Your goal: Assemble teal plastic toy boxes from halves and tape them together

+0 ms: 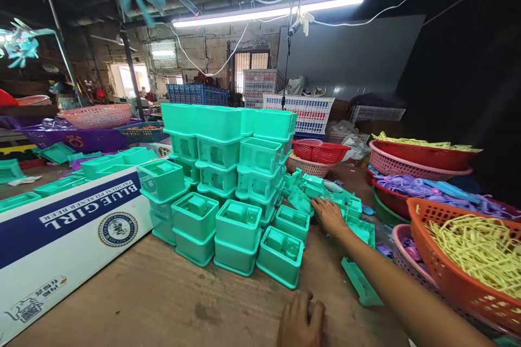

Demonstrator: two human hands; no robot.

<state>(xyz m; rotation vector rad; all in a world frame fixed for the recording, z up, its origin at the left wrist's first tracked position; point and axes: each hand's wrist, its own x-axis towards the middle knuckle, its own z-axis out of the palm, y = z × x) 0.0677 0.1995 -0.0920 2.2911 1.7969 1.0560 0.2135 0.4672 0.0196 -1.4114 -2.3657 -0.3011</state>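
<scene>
My right hand (pixel 329 216) reaches far forward onto a loose heap of teal plastic parts (pixel 325 191), palm down, fingers curled among the pieces; what it grips, if anything, is hidden. My left hand (pixel 300 321) rests on the wooden table (pixel 163 303) at the bottom edge, fingers bent down against the wood, holding nothing I can see. Stacks of teal plastic boxes (pixel 228 173) stand just left of the right hand, the nearest single box (pixel 280 255) between both hands.
A blue and white Blue Girl cardboard sheet (pixel 61 233) lies at left. Baskets crowd the right side: an orange basket (pixel 468 287) of yellow strands, red and pink ones behind with purple parts. A loose teal strip (pixel 360 282) lies under my right forearm. Crates stand at the back.
</scene>
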